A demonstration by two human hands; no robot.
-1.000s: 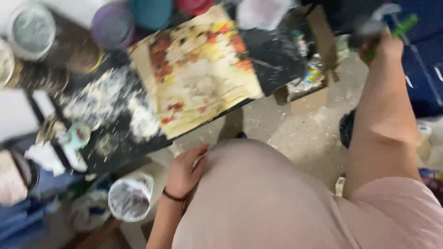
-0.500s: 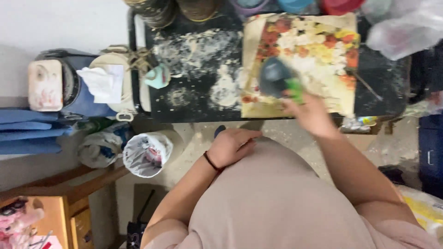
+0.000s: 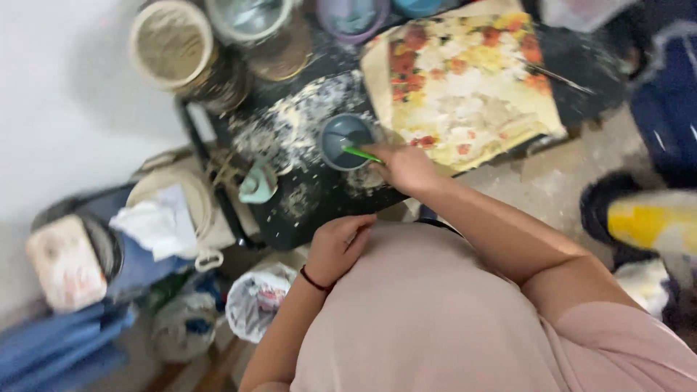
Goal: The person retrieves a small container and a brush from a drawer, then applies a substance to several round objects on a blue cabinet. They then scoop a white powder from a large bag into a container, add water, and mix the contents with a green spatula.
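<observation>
Right hand [image 3: 406,165] brought grey cup [image 3: 345,141] off painting onto table.

Grey cup [image 3: 344,141] upright on table – green stick [image 3: 361,153] inside.

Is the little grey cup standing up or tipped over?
Standing up. The grey cup sits on the black table with its round mouth facing up, and the right hand holds a green stick in it.

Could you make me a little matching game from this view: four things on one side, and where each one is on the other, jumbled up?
Things:
1. grey cup
2. green stick
3. flower painting
4. left hand

Places:
A. resting against the person's own body
B. on the spattered black table, left of the painting
C. held in the right hand, tip in the cup
D. flat on the table's right part

Pairs: 1-B, 2-C, 3-D, 4-A
</observation>
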